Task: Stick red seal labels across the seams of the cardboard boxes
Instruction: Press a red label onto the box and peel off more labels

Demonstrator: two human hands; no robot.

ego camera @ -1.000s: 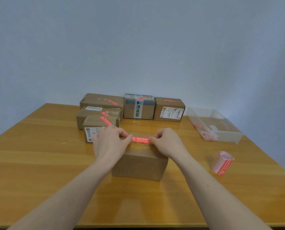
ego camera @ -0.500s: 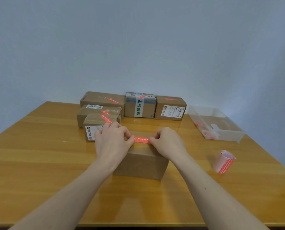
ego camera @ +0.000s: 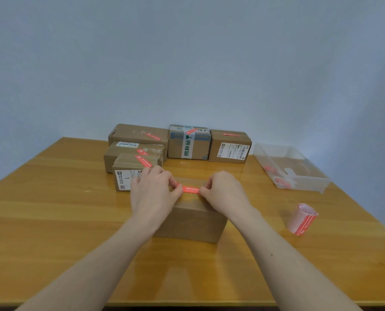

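1. Near the middle of the bench (ego camera: 52,221), right in front of me, sits a plain brown cardboard box (ego camera: 191,223) with its long front face toward me.
2. Across its top lies a red seal label (ego camera: 190,189), a narrow strip with small pale print, running left to right; only its middle stretch shows between my fingers.
3. My left hand (ego camera: 152,191) pinches the left end of the label, thumb and forefinger curled together at the strip, the back of the hand up.
4. My right hand (ego camera: 224,190) pinches the right end the same way, fingers bent, knuckles facing me.
5. Both forearms reach in from the lower edge and converge on the box; the wrists hang over its near top edge.
6. Whether the label is already stuck flat to the cardboard I cannot tell.
7. Behind it, toward the far edge of the bench, stand five more boxes, each with a red strip on top: a small one with a white shipping label (ego camera: 133,173), a longer one (ego camera: 133,153) behind that, a wide one (ego camera: 137,134) at the back left, one with green-printed tape (ego camera: 188,142), and one with a white label on its front (ego camera: 229,147).
8. Well to my right stands a roll of red labels (ego camera: 301,218) on pale backing, upright on the bench.
9. Farther back on the right sits a clear plastic tray (ego camera: 310,182) with some red and white scraps inside.
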